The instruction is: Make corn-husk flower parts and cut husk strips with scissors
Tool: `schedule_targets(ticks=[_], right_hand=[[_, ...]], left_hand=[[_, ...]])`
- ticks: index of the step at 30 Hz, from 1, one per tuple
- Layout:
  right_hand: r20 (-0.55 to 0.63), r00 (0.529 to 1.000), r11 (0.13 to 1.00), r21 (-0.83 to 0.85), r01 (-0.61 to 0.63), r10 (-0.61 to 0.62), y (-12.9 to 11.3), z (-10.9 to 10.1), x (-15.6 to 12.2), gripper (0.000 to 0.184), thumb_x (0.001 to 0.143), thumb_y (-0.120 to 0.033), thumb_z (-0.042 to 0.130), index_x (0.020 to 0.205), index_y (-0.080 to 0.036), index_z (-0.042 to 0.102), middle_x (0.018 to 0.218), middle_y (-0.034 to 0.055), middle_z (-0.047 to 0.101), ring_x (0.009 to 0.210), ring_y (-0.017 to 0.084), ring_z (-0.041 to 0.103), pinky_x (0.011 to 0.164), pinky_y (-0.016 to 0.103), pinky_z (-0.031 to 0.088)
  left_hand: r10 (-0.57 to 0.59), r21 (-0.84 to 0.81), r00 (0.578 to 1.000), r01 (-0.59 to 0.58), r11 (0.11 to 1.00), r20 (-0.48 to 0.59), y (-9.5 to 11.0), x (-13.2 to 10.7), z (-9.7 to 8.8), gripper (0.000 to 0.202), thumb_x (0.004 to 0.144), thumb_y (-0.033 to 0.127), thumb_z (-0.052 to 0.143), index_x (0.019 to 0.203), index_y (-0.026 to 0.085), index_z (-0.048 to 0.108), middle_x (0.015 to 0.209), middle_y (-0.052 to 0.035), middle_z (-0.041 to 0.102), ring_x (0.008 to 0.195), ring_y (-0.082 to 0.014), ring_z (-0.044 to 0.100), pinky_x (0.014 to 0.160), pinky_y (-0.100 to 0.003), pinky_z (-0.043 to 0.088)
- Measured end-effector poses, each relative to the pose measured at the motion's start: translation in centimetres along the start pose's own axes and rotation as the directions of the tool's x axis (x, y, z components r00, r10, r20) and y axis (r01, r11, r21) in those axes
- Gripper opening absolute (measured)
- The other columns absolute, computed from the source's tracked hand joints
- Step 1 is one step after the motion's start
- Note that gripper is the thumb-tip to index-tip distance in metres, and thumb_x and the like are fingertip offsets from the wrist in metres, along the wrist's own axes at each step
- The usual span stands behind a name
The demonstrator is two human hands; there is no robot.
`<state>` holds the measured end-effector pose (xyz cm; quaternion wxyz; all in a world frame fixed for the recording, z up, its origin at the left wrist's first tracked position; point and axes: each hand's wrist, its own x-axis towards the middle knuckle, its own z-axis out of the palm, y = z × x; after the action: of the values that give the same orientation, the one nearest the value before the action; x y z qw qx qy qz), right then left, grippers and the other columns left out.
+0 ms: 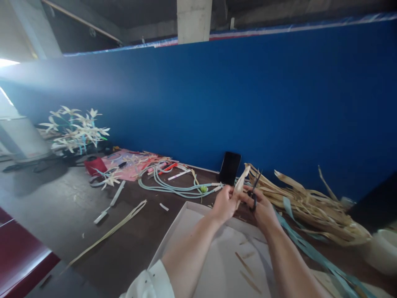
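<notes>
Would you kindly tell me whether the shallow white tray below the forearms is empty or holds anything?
Not empty: a few thin brown scraps lie scattered on the bottom of the white tray.

I report one view: from my head, facing forward and down, my hands [223, 203] near, table [133, 244] beneath, blue partition [192, 103] beyond.

dark table [133, 240] | on it: white tray [223, 267] | light-blue cords [182, 190] | husk bundle [299, 200] | red spool [94, 167]
</notes>
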<state>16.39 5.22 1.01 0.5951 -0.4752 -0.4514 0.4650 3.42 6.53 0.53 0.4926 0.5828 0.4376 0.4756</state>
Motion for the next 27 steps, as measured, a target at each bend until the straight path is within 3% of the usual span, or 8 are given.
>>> schedule_targets(ticks=[3, 8, 12, 17, 23, 27], right_hand=[[0.026, 0.999, 0.998, 0.051, -0.020, 0.019, 0.6, 0.1, 0.1, 0.055, 0.054, -0.034, 0.083, 0.104, -0.021, 0.065, 0.064, -0.0024, 0.062, 0.047, 0.010, 0.049, 0.042, 0.020, 0.034], [0.057, 0.996, 0.996, 0.056, -0.075, 0.071, 0.4, 0.1, -0.1, 0.050, 0.057, -0.033, 0.081, 0.102, -0.021, 0.064, 0.060, -0.0041, 0.058, 0.044, 0.008, 0.044, 0.040, 0.019, 0.030], [0.189, 0.976, 0.993, 0.029, -0.114, 0.107, -0.3, 0.5, -0.7, 0.046, 0.059, -0.030, 0.081, 0.100, -0.019, 0.063, 0.060, -0.0035, 0.056, 0.042, 0.005, 0.038, 0.037, 0.018, 0.025], [0.279, 0.958, 0.994, 0.060, -0.091, 0.071, -0.4, 0.9, -1.1, 0.040, 0.061, -0.027, 0.080, 0.097, -0.020, 0.063, 0.066, -0.0030, 0.056, 0.051, 0.007, 0.044, 0.044, 0.019, 0.032], [0.226, 0.973, 0.993, 0.090, -0.071, 0.049, 0.0, 0.7, -1.1, 0.039, 0.063, -0.027, 0.077, 0.098, -0.020, 0.062, 0.065, -0.0042, 0.053, 0.049, 0.007, 0.040, 0.044, 0.019, 0.030], [0.180, 0.980, 0.989, 0.097, -0.108, 0.089, -0.2, 0.5, -1.1, 0.043, 0.060, -0.029, 0.078, 0.098, -0.020, 0.061, 0.069, -0.0022, 0.059, 0.051, 0.009, 0.047, 0.047, 0.021, 0.035]], left_hand=[[0.095, 0.109, 0.995, -0.092, 0.990, -0.017, -0.1, -0.1, -0.2, 0.021, 0.081, 0.037, 0.055, 0.086, 0.017, 0.054, 0.077, -0.0039, 0.064, 0.069, -0.0143, 0.059, 0.061, -0.022, 0.043], [0.138, 0.168, 0.988, -0.126, 0.978, -0.067, -0.3, -0.5, -0.1, 0.015, 0.083, 0.032, 0.050, 0.086, 0.018, 0.056, 0.070, -0.0016, 0.063, 0.065, -0.0131, 0.058, 0.058, -0.020, 0.041], [0.071, 0.029, 0.992, -0.069, 0.997, -0.104, -0.4, -0.3, -0.1, 0.019, 0.079, 0.036, 0.054, 0.081, 0.018, 0.056, 0.058, 0.0020, 0.057, 0.050, -0.0103, 0.050, 0.049, -0.019, 0.037], [0.031, -0.134, 0.994, -0.045, 0.990, -0.105, -0.7, 0.1, -0.3, 0.030, 0.072, 0.045, 0.062, 0.075, 0.015, 0.060, 0.060, 0.0008, 0.058, 0.053, -0.0105, 0.051, 0.050, -0.020, 0.037], [0.144, -0.040, 0.980, -0.151, 0.988, -0.136, -0.4, 0.0, -0.4, 0.032, 0.072, 0.045, 0.062, 0.069, 0.014, 0.064, 0.058, 0.0026, 0.054, 0.054, -0.0088, 0.045, 0.052, -0.020, 0.034], [0.124, 0.004, 0.979, -0.125, 0.992, -0.160, -0.4, 0.1, -0.5, 0.029, 0.072, 0.043, 0.062, 0.068, 0.014, 0.063, 0.058, 0.0030, 0.053, 0.055, -0.0090, 0.044, 0.053, -0.020, 0.034]])
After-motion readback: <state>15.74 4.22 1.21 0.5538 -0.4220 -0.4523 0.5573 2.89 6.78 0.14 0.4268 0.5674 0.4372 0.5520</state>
